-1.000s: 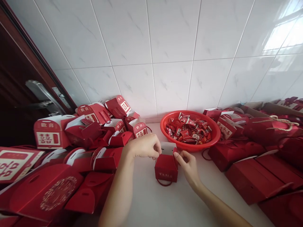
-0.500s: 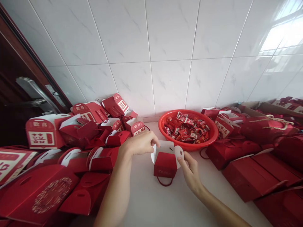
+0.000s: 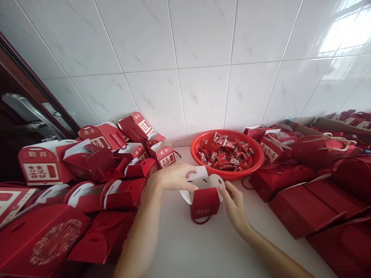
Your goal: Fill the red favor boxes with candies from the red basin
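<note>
A small, white-lined red cardboard box [image 3: 205, 203] is placed on the pale worktop [image 3: 188, 249] before a red plastic basket [image 3: 232, 175]. One rounded box flap [image 3: 215, 180] is gripped by the right hand [image 3: 235, 201]; the left hand's [image 3: 170, 177] fingers are parted at the box opening.

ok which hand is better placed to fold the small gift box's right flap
Probably the right: the right hand touches that flap, while the left hand is at the opposite side of the red gift box.

Box [image 3: 205, 204] opened wider, side flaps [image 3: 186, 196] spread
</note>
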`<action>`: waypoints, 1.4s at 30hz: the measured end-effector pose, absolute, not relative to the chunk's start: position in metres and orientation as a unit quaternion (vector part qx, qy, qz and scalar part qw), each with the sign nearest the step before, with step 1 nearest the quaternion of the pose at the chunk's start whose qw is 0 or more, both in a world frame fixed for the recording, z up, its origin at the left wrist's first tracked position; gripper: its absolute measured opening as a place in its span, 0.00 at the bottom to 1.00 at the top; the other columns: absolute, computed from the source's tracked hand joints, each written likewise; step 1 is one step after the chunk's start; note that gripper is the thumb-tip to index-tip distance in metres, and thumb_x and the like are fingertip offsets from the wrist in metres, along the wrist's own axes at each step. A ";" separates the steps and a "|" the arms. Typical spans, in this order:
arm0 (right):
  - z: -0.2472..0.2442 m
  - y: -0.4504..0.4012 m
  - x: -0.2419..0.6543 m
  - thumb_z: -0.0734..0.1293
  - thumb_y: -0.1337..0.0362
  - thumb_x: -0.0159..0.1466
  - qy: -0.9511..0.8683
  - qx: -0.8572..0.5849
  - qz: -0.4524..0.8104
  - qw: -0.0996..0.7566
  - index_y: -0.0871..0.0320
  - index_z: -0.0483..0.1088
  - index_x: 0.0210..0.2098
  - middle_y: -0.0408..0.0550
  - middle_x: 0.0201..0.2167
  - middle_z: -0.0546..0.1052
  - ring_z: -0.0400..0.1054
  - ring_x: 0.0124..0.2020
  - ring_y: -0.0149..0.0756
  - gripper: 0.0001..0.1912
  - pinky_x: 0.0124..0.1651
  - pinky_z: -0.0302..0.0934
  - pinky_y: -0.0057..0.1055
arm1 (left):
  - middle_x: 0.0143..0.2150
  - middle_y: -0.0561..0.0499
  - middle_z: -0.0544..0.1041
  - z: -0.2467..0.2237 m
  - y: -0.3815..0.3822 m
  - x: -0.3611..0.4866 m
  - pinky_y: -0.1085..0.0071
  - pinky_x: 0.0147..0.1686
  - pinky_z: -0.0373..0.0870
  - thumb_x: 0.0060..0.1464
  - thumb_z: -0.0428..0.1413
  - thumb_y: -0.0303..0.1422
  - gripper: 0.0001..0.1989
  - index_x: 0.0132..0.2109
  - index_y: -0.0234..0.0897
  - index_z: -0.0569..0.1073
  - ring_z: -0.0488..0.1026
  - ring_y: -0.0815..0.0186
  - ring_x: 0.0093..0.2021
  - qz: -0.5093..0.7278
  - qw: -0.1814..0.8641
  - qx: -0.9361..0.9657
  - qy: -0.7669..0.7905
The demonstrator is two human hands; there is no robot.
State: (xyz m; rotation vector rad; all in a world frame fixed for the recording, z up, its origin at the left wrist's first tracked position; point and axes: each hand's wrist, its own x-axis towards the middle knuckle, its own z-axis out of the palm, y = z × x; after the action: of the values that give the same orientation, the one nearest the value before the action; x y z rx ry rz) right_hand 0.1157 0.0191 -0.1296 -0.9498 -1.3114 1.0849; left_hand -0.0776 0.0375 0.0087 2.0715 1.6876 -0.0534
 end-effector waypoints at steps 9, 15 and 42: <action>-0.130 0.017 0.116 0.65 0.49 0.66 -0.573 -0.399 0.444 0.562 0.57 0.66 0.32 0.43 0.29 0.70 0.64 0.30 0.33 0.17 0.33 0.60 0.28 | 0.58 0.46 0.69 0.008 0.027 -0.064 0.63 0.49 0.67 0.35 0.67 0.53 0.46 0.63 0.52 0.66 0.69 0.48 0.57 -0.060 0.253 0.774 0.578; -0.136 0.016 0.118 0.59 0.58 0.71 -0.660 -0.360 0.335 0.568 0.53 0.68 0.57 0.53 0.50 0.74 0.70 0.48 0.41 0.18 0.48 0.66 0.35 | 0.62 0.43 0.64 0.004 0.017 -0.049 0.62 0.45 0.71 0.32 0.69 0.45 0.48 0.63 0.49 0.65 0.70 0.47 0.54 -0.070 0.240 0.766 0.593; -0.142 0.008 0.109 0.66 0.55 0.64 -0.636 -0.456 0.327 0.529 0.55 0.64 0.46 0.45 0.33 0.77 0.68 0.26 0.35 0.15 0.29 0.61 0.30 | 0.54 0.46 0.68 -0.008 0.031 -0.037 0.68 0.33 0.68 0.32 0.69 0.41 0.40 0.56 0.45 0.68 0.72 0.53 0.47 -0.108 0.231 0.760 0.598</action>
State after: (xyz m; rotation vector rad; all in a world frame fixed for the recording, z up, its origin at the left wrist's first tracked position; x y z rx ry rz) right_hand 0.1093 0.0081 -0.1421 -1.0895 -1.5194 0.7801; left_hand -0.0374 0.0310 -0.0079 2.0891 1.6434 -0.2979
